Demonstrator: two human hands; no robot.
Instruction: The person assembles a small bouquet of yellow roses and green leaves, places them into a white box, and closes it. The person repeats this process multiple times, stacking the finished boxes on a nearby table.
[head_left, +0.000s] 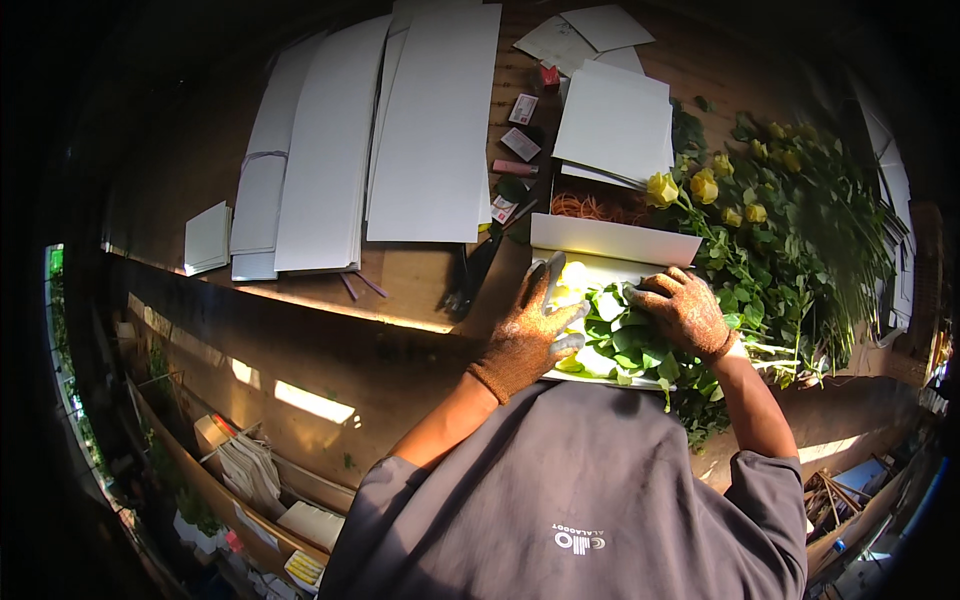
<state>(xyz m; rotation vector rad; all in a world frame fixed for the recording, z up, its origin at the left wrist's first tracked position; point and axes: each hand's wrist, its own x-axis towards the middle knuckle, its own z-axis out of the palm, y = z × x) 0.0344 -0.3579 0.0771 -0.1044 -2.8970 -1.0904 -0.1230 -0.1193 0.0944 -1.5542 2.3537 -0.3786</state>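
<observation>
A white cardboard sheet (615, 241) lies in front of me with its far edge folded up. On it rests a bunch of yellow roses (574, 274), heads to the left, with green leaves (626, 339) spreading right. My left hand (529, 326), in a brown glove with grey fingertips, is at the rose heads, fingers apart. My right hand (686, 311), gloved too, lies over the leaves near the sheet's far right side, its fingers bent. Its fingertips are partly hidden, so its grip is unclear.
Loose yellow roses (703, 186) with long stems are heaped at right. Orange rubber bands (585, 208) lie beyond the sheet, below stacked white cards (615, 120). Tall cardboard sheets (435, 135) fill the left, near small boxes (520, 144) and a dark tool (472, 274) at the table edge.
</observation>
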